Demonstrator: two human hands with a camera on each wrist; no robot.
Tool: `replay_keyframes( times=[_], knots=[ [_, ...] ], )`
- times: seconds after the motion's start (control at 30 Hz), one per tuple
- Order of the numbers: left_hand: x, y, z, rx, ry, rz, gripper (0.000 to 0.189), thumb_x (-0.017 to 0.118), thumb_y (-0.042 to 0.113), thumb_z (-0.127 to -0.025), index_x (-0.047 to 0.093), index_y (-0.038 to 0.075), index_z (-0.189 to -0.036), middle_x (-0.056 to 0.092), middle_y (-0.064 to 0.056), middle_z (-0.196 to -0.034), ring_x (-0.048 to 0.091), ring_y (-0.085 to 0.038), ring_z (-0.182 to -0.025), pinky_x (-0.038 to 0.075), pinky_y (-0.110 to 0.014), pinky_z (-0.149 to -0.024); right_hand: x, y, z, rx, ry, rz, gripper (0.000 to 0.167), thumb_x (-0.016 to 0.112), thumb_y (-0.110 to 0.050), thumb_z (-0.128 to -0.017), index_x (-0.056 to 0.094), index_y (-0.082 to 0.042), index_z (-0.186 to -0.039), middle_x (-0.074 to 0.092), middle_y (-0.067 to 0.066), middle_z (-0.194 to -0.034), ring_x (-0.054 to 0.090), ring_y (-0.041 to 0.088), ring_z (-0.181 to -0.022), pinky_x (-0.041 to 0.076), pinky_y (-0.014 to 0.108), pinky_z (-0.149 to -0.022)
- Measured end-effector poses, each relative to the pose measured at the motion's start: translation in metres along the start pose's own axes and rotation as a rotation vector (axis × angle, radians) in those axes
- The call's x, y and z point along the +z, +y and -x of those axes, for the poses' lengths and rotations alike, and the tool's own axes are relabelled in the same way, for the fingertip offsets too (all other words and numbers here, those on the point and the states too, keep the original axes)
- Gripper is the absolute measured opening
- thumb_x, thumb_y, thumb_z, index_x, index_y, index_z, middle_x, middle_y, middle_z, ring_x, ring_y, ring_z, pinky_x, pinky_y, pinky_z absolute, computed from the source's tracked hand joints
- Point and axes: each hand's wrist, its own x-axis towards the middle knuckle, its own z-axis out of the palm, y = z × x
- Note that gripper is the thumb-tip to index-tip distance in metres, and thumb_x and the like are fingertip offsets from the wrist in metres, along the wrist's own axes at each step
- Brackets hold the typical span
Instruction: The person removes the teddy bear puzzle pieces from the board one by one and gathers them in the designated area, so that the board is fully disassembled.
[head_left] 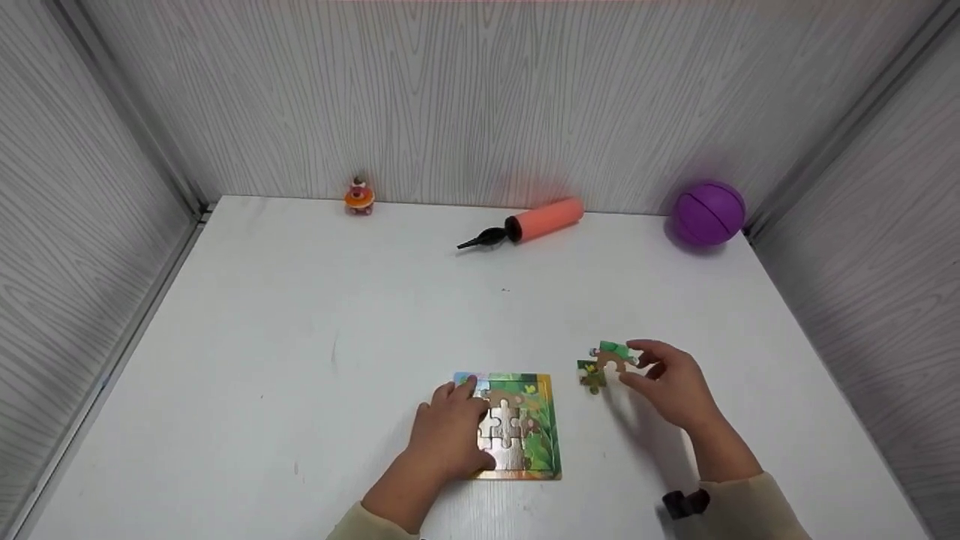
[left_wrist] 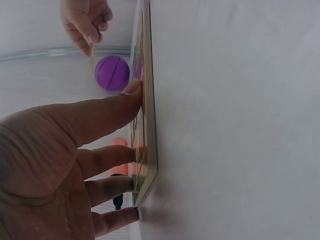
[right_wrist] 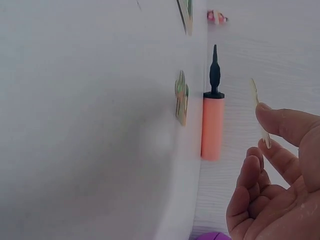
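My left hand (head_left: 448,435) rests over the left side of a jigsaw puzzle board (head_left: 556,442), which lies flat on the table. Its fingers are fairly straight; in the left wrist view the thumb (left_wrist: 107,112) and fingertips touch the top near the edge. Several pieces fill the board's middle, partly washed out by glare. Beyond the board's right side, my right hand (head_left: 673,382) pinches a green and brown puzzle piece (head_left: 616,350) between thumb and index finger, raised above the table. Another puzzle piece (right_wrist: 181,102) lies on the table, overlapped by the held one in the head view.
Along the back wall are a small orange-and-red toy figure (head_left: 359,197), a hand pump (head_left: 547,219) with a black nozzle, and a purple ball (head_left: 709,214) at the right corner. Pale wood-grain panels (head_left: 480,105) enclose the white table (head_left: 300,300) at the back and sides.
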Motion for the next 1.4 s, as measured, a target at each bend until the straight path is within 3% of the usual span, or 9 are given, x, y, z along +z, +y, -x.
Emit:
replay_keyframes(
  times=[0.53,0.87,1.07,1.4],
  knots=[
    [0.001,-0.001,0.001,-0.001,-0.002,-0.003,0.07,0.099,0.036,-0.07,0.073,0.009,-0.129,0.046,-0.018,-0.162,0.041,-0.047,-0.146,0.042,-0.069,-0.104,-0.029,0.035,-0.009,0.012,-0.065,0.044,0.051,0.076,-0.008,-0.096,0.062,0.001,-0.144,0.065,0.023,-0.12,0.062,0.026,-0.092,0.051,0.034,-0.07],
    [0.001,-0.002,0.001,-0.001,-0.005,-0.002,0.072,0.099,0.037,-0.07,0.072,0.009,-0.131,0.046,-0.018,-0.162,0.041,-0.046,-0.146,0.042,-0.069,-0.104,-0.025,0.051,-0.015,0.093,-0.151,0.068,0.052,0.073,-0.012,-0.098,0.06,0.002,-0.146,0.065,0.025,-0.126,0.063,0.032,-0.103,0.053,0.037,-0.076],
    [0.002,-0.002,0.001,0.009,0.002,-0.008,0.068,0.099,0.037,-0.07,0.074,0.01,-0.128,0.047,-0.017,-0.161,0.042,-0.046,-0.145,0.044,-0.068,-0.101,-0.022,0.062,-0.017,0.091,-0.181,0.069,0.051,0.072,-0.012,-0.099,0.059,0.002,-0.146,0.065,0.025,-0.127,0.064,0.036,-0.11,0.054,0.04,-0.081],
    [0.001,-0.002,0.001,0.001,0.005,-0.006,0.071,0.1,0.037,-0.069,0.074,0.01,-0.129,0.047,-0.017,-0.161,0.042,-0.045,-0.145,0.043,-0.068,-0.103,-0.018,0.062,-0.021,0.128,-0.197,0.094,0.05,0.073,-0.01,-0.097,0.061,0.002,-0.144,0.066,0.022,-0.117,0.06,0.032,-0.102,0.053,0.036,-0.072]
  ],
)
